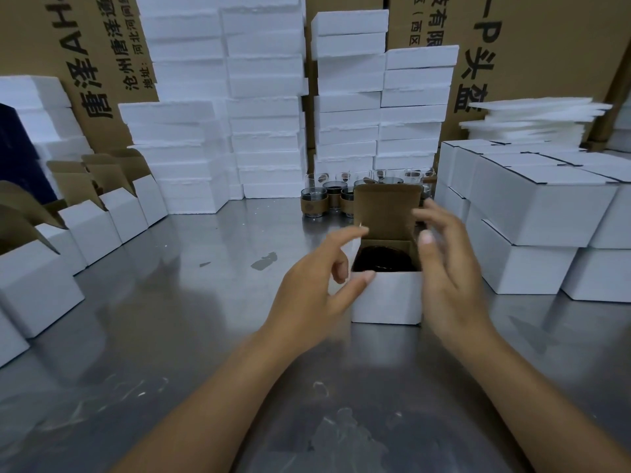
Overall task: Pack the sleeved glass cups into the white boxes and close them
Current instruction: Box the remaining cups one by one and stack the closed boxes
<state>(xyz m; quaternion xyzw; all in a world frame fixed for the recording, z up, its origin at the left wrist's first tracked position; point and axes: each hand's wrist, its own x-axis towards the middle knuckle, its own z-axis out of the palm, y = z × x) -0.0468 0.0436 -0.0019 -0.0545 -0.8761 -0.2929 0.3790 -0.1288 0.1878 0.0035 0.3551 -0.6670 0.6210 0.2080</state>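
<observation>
A small white box (387, 297) stands open on the steel table, its brown-lined lid flap (387, 209) upright at the back. Inside it sits a glass cup (384, 259), seen from above as a dark round rim. My left hand (317, 285) is at the box's left wall, thumb on the front left corner, fingers spread by the left side flap. My right hand (447, 264) is at the right wall, thumb near the right rim, fingers apart beside the lid. Neither hand holds anything. Several sleeved glass cups (314, 199) wait behind the box.
Open white boxes (88, 227) with raised flaps line the left. Closed white boxes (543, 206) are stacked at right, with foam sheets (532, 117) above. Foam blocks (263, 107) and printed cartons (99, 46) form a wall at the back. The steel table (205, 336) is scuffed.
</observation>
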